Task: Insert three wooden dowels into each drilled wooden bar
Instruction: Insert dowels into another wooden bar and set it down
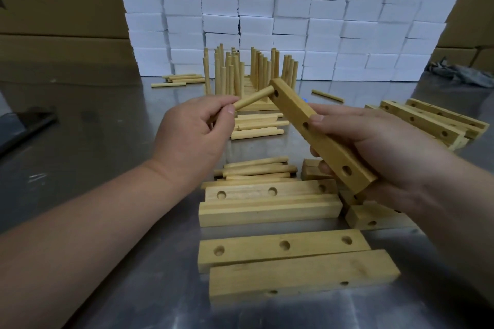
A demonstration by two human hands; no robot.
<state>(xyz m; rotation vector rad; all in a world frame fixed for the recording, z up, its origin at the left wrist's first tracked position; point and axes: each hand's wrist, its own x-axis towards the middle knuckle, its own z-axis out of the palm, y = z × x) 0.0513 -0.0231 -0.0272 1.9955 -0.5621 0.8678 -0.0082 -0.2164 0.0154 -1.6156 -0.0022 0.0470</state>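
Head view
Right hand [374, 147]: wrapped round tilted three-holed rectangular wooden bar [325, 147], raised above shiny metal table [107, 155].
Left hand [192, 133]: pinching pale round wooden dowel [254, 99], tip at bar's far end hole.
Below hands: loose dowels [256, 168], spare drilled bars [280, 247], lying flat.

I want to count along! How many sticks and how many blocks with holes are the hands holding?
Dowel in the left hand: 1
Drilled bar in the right hand: 1
Total: 2
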